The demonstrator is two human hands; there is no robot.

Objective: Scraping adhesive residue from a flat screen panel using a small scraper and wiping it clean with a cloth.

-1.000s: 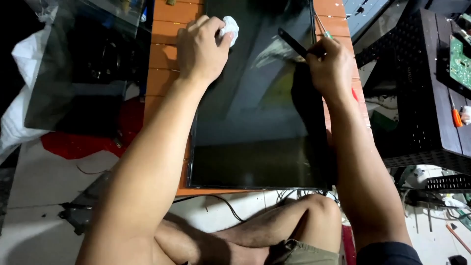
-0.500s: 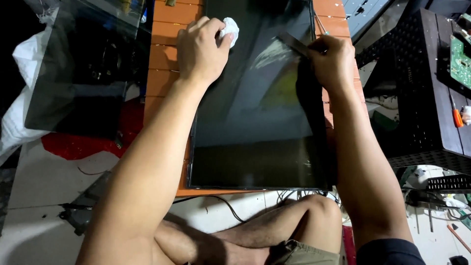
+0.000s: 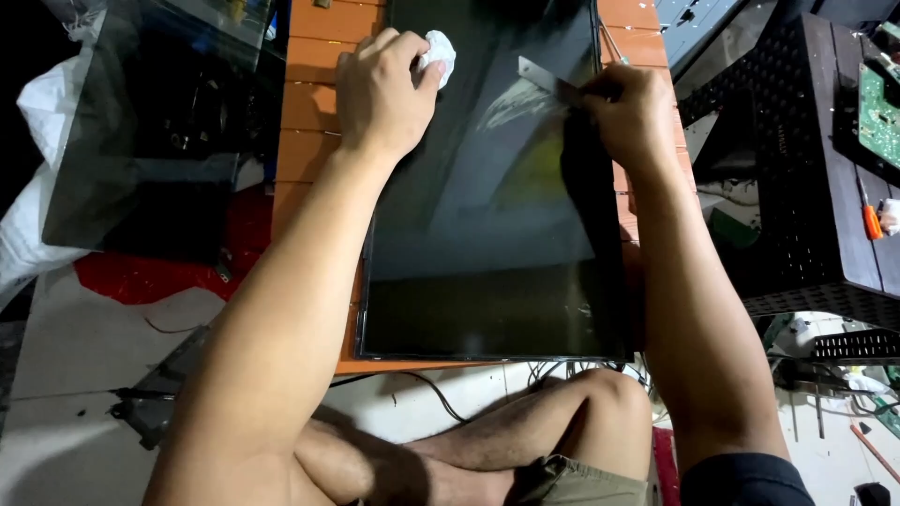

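1. Head view, the grip: the left hand [image 3: 380, 89] is closed around a crumpled white wad of tissue [image 3: 439, 52], which it presses near the top left of a dark screen panel [image 3: 487, 272]. The right hand [image 3: 630, 112] pinches a thin flat metal blade [image 3: 548, 80] between thumb and fingers, with the blade laid low against the glass and pointing up and to the left.
2. Head view, where the thing lies: the screen panel lies flat on an orange slatted surface [image 3: 314, 112] in front of the seated person, its near edge just above the crossed legs.
3. Head view, progress: a pale smear [image 3: 511, 98] shows on the glass just beside the blade, so I judge that patch is being scraped and is not yet clean. The lower half of the panel looks evenly dark, but reflections make it hard to tell whether it is finished.
4. Head view, surroundings: a second dark glass sheet [image 3: 141, 131] rests at the left over a white sack [image 3: 37, 187] and red floor. A black perforated crate [image 3: 797, 187] stands at the right, with a green circuit board [image 3: 879, 117] on it.
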